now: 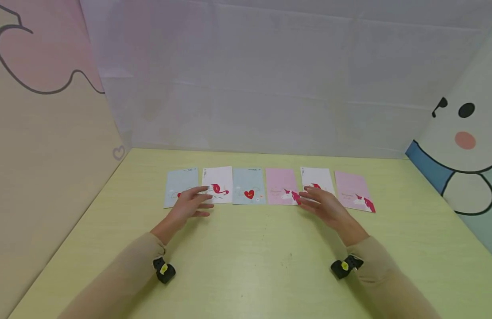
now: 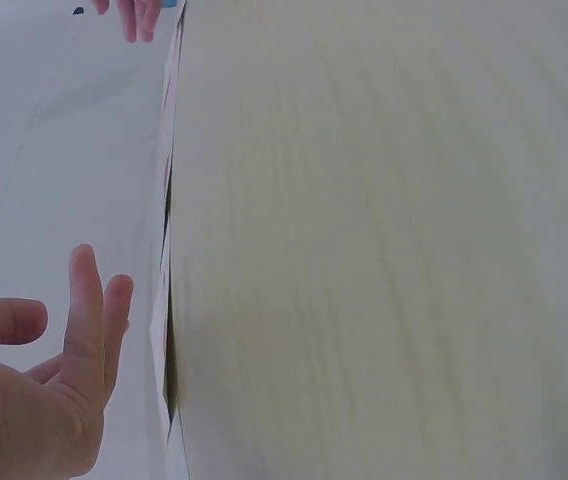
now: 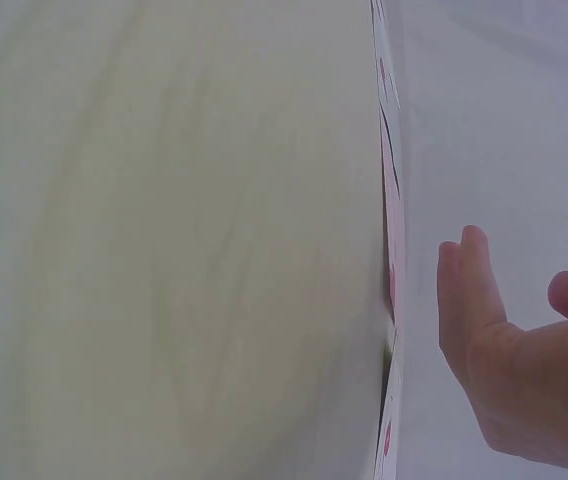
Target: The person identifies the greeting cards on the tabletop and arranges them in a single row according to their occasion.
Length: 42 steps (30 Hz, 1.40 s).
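A pale green counter (image 1: 246, 266) fills the lower half of the head view. Across its middle lies a row of six cards, edges nearly touching: a light blue card (image 1: 181, 186), a white flamingo card (image 1: 218, 184), a blue heart card (image 1: 249, 186), a pink unicorn card (image 1: 281, 186), a white unicorn card (image 1: 318, 178) and another pink unicorn card (image 1: 353, 190). The left hand (image 1: 191, 201), fingers straight and spread, holds nothing and hovers over the two leftmost cards. The right hand (image 1: 323, 204), equally loose and empty, hovers by the white unicorn card.
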Motion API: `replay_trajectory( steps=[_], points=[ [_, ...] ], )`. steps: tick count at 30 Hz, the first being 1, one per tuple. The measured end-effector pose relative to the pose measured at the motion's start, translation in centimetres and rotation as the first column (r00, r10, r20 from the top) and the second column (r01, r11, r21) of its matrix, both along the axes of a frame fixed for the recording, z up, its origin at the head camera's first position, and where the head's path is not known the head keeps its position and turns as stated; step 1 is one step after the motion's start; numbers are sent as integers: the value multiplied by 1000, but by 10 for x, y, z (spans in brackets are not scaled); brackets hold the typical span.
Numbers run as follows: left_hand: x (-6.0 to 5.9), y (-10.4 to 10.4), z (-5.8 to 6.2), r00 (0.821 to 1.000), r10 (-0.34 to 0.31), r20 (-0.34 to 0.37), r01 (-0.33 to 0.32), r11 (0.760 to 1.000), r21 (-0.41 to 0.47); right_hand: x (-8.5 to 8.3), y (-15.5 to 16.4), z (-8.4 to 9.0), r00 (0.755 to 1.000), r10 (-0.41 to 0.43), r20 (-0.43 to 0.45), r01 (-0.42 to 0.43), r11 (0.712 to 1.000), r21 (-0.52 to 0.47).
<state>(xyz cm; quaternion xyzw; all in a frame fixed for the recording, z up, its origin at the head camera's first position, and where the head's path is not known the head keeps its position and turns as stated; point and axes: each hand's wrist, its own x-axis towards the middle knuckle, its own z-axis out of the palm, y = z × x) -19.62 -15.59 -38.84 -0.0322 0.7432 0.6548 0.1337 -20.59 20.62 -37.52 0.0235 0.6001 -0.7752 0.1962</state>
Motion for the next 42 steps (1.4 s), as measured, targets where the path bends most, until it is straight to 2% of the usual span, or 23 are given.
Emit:
replay_trajectory(
  steps=[6, 15, 21, 28, 34, 42],
  points=[
    [-9, 16, 0, 1000, 21, 19, -21, 1000, -2, -8, -16, -3, 1000, 12, 3, -12, 1000, -11],
    [-21, 32, -4, 1000, 14, 17, -14, 1000, -11, -19, -39, -3, 998, 23, 63, -26, 998, 56],
    [-27, 37, -7, 1000, 9, 17, -9, 1000, -10, -26, -51, -5, 997, 42, 60, -49, 991, 122],
    [-31, 44, -7, 999, -3, 34, 5, 999, -35, -32, -65, -8, 998, 38, 59, -47, 986, 160],
    [-31, 49, -2, 1000, 2, 25, -1, 998, -55, -35, -74, -7, 997, 17, 75, -35, 969, 245],
    [-37, 54, -2, 997, 38, 66, -32, 996, -81, -39, -81, -7, 995, -2, 102, -30, 950, 311]
  ],
)
